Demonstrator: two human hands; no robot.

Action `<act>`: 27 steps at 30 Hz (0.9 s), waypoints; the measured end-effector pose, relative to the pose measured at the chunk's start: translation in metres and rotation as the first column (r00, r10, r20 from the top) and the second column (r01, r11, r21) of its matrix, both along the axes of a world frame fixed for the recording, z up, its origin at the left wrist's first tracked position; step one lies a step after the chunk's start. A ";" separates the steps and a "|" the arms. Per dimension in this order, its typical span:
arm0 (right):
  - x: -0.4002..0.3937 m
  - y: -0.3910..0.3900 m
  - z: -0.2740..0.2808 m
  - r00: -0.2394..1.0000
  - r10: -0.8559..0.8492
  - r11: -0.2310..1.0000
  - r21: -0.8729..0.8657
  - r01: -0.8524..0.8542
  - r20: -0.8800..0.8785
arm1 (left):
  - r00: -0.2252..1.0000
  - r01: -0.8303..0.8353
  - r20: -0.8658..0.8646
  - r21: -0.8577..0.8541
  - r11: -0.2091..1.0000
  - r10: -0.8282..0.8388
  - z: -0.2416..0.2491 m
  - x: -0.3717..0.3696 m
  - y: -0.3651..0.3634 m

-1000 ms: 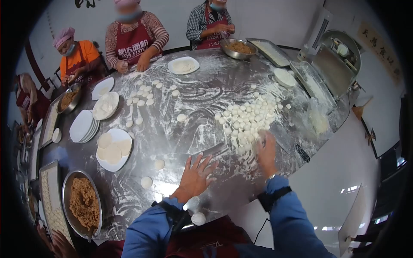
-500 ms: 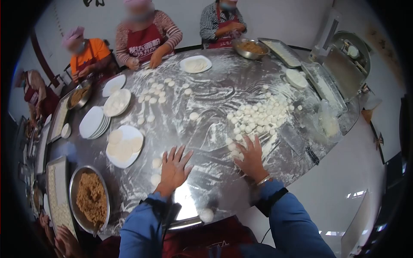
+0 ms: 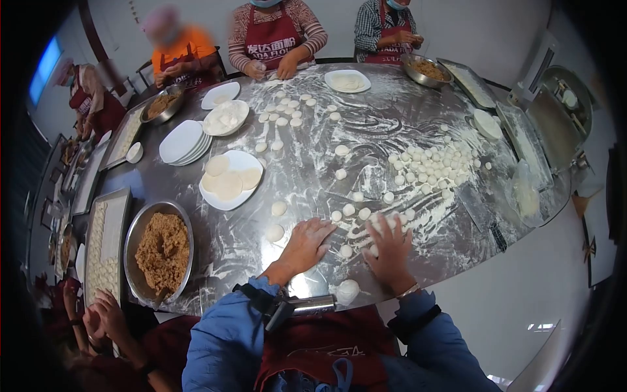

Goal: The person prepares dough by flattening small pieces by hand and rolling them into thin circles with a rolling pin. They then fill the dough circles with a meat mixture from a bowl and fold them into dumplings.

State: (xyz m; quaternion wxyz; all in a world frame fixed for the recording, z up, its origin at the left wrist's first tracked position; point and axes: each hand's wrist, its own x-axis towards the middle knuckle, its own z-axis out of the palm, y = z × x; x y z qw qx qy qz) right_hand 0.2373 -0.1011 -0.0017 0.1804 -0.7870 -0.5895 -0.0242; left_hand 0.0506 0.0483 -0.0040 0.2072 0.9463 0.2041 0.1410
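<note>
Small round off-white dough pieces (image 3: 346, 251), smooth and dusted with flour, lying loose on the floury bench (image 3: 222, 261), several around and partly beneath the spread right hand (image 3: 390, 251), others near the left fingertips (image 3: 324, 227), more crowded together farther off.

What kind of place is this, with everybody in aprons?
Probably a dumpling-making kitchen or workshop: a big floury table holds many small dough balls, and there's a metal bowl of brown filling.
</note>
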 end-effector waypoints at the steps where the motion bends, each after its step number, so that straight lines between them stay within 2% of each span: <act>1: 0.004 0.000 0.005 0.999 -0.037 0.999 -0.015 0.036 -0.026 | 1.000 0.000 0.003 0.001 1.000 0.000 0.002 0.004 0.000; 3: 0.008 -0.002 -0.002 0.997 -0.080 0.997 0.007 0.080 -0.001 | 0.979 -0.094 0.164 -0.159 0.983 0.120 0.008 0.020 0.000; 4: 0.007 -0.001 -0.002 0.992 -0.123 0.992 0.028 0.123 0.018 | 0.978 -0.094 0.169 -0.157 0.983 0.120 0.007 0.028 0.003; 5: 0.004 -0.002 0.001 0.992 -0.122 0.992 0.029 0.122 0.021 | 0.968 -0.071 0.235 -0.079 0.994 0.088 0.000 0.038 0.006; 6: -0.004 -0.003 0.008 0.997 -0.048 0.998 0.054 0.045 0.059 | 0.954 -0.055 0.296 -0.002 0.999 0.053 -0.005 0.045 0.008; 7: -0.011 -0.003 0.012 0.995 0.025 0.997 0.075 -0.033 0.099 | 0.953 -0.057 0.299 -0.004 0.998 0.055 -0.010 0.048 0.009; 8: -0.014 -0.002 0.008 0.995 0.028 0.997 0.074 -0.035 0.100 | 0.971 -0.064 0.234 0.022 0.998 0.057 -0.016 0.051 0.009; 10: -0.020 0.001 -0.005 0.936 0.284 0.954 0.156 -0.255 -0.207 | 0.984 -0.071 0.164 0.048 0.996 0.062 -0.014 0.049 0.006; 11: -0.022 0.003 -0.010 0.934 0.286 0.954 0.156 -0.256 -0.213 | 0.982 -0.046 0.184 0.009 0.999 0.044 -0.015 0.041 0.003; 13: -0.026 0.007 -0.017 0.889 0.392 0.911 0.232 -0.340 -0.237 | 0.981 -0.024 0.193 -0.030 0.999 0.029 -0.009 0.022 -0.007; 15: -0.026 0.013 -0.025 0.878 0.398 0.910 0.239 -0.339 -0.268 | 0.994 0.018 0.108 -0.148 0.989 -0.002 0.000 -0.002 -0.015; 17: -0.028 0.012 -0.029 0.865 0.402 0.909 0.243 -0.338 -0.299 | 0.999 0.007 0.045 -0.162 0.987 0.000 0.000 -0.022 -0.018; 19: -0.029 0.006 -0.027 0.876 0.312 0.949 0.158 -0.272 -0.368 | 1.000 0.000 -0.009 -0.176 0.984 -0.001 0.008 -0.028 -0.020; 21: -0.029 0.002 -0.030 0.868 0.325 0.944 0.182 -0.274 -0.376 | 0.994 -0.052 0.093 0.034 0.998 0.049 0.019 -0.024 -0.022; 23: -0.030 -0.003 -0.025 0.862 0.327 0.943 0.198 -0.268 -0.387 | 0.989 -0.108 0.115 0.092 0.990 0.097 0.041 -0.006 -0.025; 24: -0.034 -0.007 -0.014 0.838 0.289 0.955 0.197 -0.220 -0.462 | 0.979 -0.163 0.143 0.154 0.974 0.142 0.045 0.004 -0.026; 25: -0.035 -0.008 -0.009 0.809 0.249 0.966 0.194 -0.169 -0.532 | 0.988 -0.133 0.097 0.188 0.973 0.117 0.044 0.011 -0.026; 26: -0.033 -0.009 -0.011 0.814 0.239 0.969 0.190 -0.161 -0.529 | 0.989 -0.125 0.101 0.184 0.975 0.108 0.032 0.018 -0.026; 27: -0.031 -0.011 -0.015 0.825 0.236 0.969 0.191 -0.158 -0.514 | 0.995 -0.098 0.013 0.205 0.974 0.097 0.011 0.023 -0.027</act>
